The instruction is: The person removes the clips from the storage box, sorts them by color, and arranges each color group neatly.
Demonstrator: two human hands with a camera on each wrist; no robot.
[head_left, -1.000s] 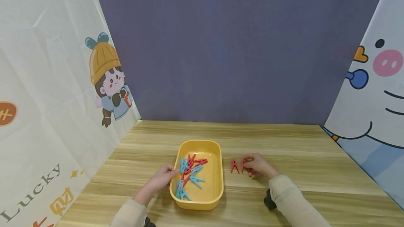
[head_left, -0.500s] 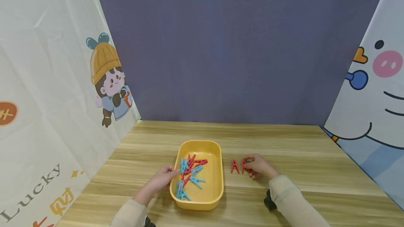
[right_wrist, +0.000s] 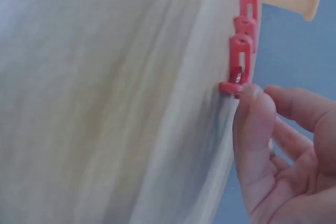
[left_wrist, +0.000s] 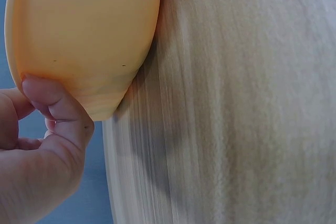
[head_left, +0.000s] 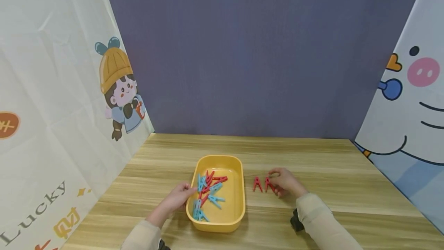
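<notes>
My left hand (head_left: pixel 181 195) pinches the left rim of a yellow plastic tray (head_left: pixel 234 203), thumb and fingers bent over its edge in the left wrist view. Red clothespins (head_left: pixel 220 179) and light-blue clothespins (head_left: pixel 216 200) lie loose inside, mostly along the left side. To the right of the tray, a red clothespin (head_left: pixel 257 184) stands on the table, legs apart. Beside it is another red clothespin (head_left: pixel 267 183), with my right hand (head_left: pixel 285 181) close against it. The right hand's thumb and index finger are slightly parted; in the right wrist view the thumb tip overlaps the nearest red clothespin (right_wrist: pixel 241 56).
The wooden table (head_left: pixel 312 165) runs back to a dark blue-grey partition (head_left: pixel 243 57). Printed white panels stand on the left (head_left: pixel 62 88) and right (head_left: pixel 409 111). A black wrist device (head_left: pixel 296 221) sits at the right sleeve.
My right hand's fingers have loosened and spread a little at the second red clothespin, which shows more now. The left hand and the tray stay in place.
</notes>
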